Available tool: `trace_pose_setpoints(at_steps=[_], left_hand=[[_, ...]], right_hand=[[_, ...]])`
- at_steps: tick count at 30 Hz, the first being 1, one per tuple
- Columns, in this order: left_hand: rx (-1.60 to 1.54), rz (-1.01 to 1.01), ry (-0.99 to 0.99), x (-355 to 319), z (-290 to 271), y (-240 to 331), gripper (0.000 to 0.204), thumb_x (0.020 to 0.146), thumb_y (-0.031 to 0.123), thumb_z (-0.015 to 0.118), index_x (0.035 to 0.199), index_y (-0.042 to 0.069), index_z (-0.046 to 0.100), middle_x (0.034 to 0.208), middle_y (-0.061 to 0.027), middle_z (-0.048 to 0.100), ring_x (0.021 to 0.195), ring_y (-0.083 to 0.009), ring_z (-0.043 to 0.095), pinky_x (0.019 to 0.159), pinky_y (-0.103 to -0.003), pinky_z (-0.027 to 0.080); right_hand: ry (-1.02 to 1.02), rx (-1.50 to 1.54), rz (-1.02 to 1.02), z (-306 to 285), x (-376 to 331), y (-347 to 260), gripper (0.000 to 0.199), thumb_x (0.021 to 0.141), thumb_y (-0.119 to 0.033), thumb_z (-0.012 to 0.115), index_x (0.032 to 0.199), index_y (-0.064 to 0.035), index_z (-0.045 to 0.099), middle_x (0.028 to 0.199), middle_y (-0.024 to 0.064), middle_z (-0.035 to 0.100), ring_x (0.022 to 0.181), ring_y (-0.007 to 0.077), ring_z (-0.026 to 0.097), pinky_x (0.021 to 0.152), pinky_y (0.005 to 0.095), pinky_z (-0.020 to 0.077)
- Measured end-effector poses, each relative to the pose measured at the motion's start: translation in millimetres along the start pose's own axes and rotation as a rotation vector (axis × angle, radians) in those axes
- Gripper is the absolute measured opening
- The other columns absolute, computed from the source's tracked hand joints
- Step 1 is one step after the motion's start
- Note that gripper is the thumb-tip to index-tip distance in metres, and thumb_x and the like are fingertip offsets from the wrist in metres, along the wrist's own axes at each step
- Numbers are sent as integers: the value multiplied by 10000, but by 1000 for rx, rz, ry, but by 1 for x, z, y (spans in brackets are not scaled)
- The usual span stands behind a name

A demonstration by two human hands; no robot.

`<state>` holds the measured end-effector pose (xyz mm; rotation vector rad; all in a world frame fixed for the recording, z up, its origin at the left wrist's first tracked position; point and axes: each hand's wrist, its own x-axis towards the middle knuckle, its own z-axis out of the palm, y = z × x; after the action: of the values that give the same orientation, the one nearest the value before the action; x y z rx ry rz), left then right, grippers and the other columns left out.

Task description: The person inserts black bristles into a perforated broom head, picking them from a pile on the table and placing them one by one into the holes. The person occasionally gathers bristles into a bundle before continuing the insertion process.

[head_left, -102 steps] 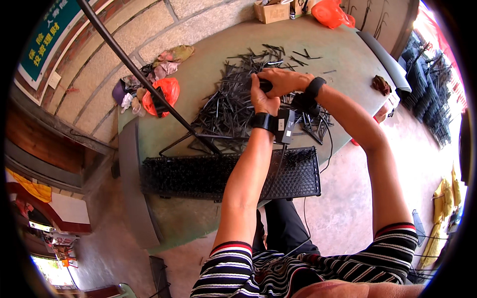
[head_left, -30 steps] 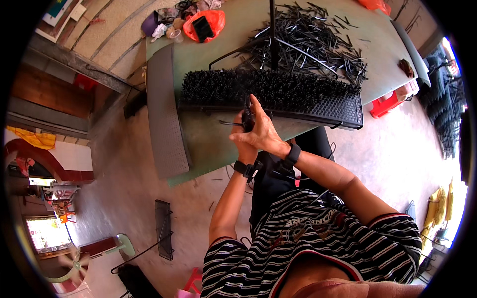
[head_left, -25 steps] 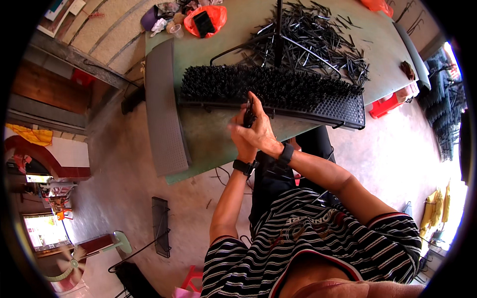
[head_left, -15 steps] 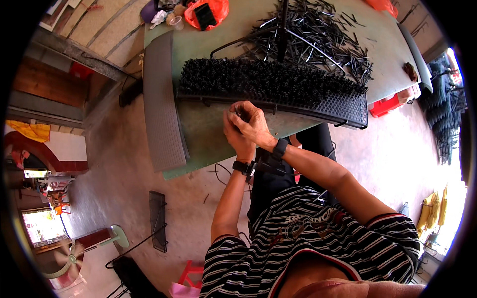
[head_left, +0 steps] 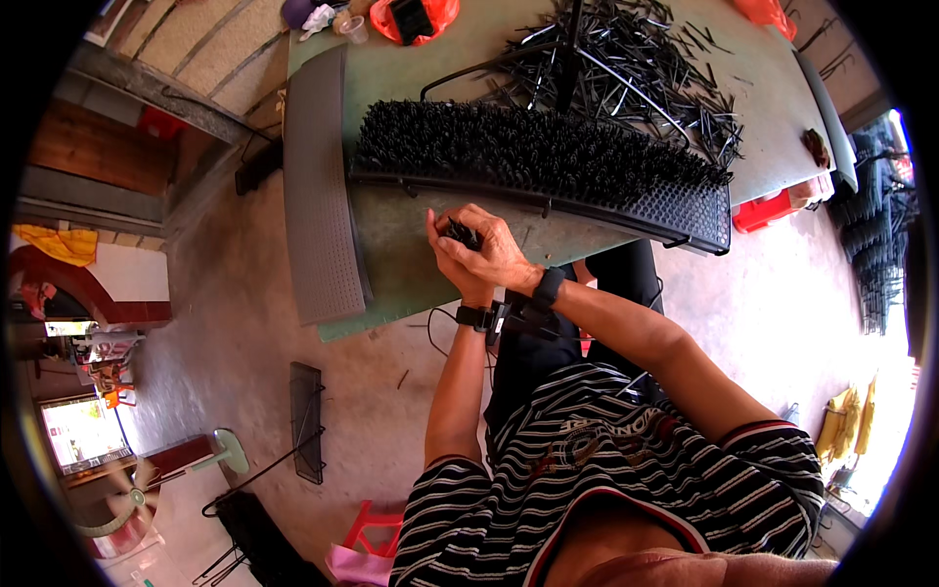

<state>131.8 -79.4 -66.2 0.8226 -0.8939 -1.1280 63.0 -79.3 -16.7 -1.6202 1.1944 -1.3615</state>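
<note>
In front of the panel's near edge, my left hand and my right hand are cupped together. Between them sits a small bunch of short black strips, its ends showing at the opening of the fingers. Just beyond is a long black perforated panel. Dense upright black pieces stand over most of it, and bare holes show at its right end. Thin dark rods form a frame behind it. A loose pile of black strips lies farther back on the green table.
Left of the panel, a curved grey perforated sheet lies along the table edge. An orange bag and a clear cup are at the back left. A red stool stands at the right. A mesh panel is on the floor.
My hands have dropped slightly toward me, away from the panel. They have opened a little at the top, so more of the black bunch shows.
</note>
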Motion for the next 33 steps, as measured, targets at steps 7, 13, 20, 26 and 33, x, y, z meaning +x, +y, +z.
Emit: trace_pose_setpoints(at_steps=[7, 13, 20, 26, 33], left_hand=[[184, 80, -5, -3, -8, -2, 476, 832, 89, 611, 1257, 2, 414, 1081, -80, 530, 970, -182, 528, 859, -302, 425], [400, 228, 21, -1, 0, 10, 510, 823, 82, 619, 1275, -11, 401, 1091, -83, 531, 971, -179, 526, 864, -305, 425], [16, -120, 318, 47, -8, 31, 413, 741, -70, 566, 1142, 3, 495, 881, -93, 575, 625, -174, 548, 609, -319, 482], [-569, -612, 275, 68, -46, 34, 263, 776, -8, 589, 1007, 106, 538, 785, -52, 569, 652, -191, 548, 637, -397, 496], [-448, -638, 297, 56, -50, 27, 88, 820, 74, 613, 852, 111, 539, 785, -22, 566, 706, -170, 554, 687, -386, 510]], right_hand=[[44, 74, 10, 0, -1, -10, 348, 750, -165, 679, 1034, 10, 581, 975, 108, 590, 916, 182, 573, 807, 307, 457], [-104, 175, 125, -6, 6, -5, 418, 806, -228, 647, 1124, 24, 546, 1101, 133, 557, 1008, 205, 545, 867, 319, 439], [-22, -24, 189, -33, 0, 3, 477, 865, -295, 574, 1211, 24, 497, 1167, 202, 534, 1113, 334, 498, 940, 373, 392], [-161, -241, 39, -26, -18, 1, 599, 836, -285, 609, 1305, 13, 388, 1246, 260, 455, 1156, 399, 441, 976, 419, 374], [-241, -242, 38, -26, -15, -5, 671, 847, -398, 577, 1343, -13, 342, 1328, 263, 363, 1210, 434, 370, 1003, 457, 337]])
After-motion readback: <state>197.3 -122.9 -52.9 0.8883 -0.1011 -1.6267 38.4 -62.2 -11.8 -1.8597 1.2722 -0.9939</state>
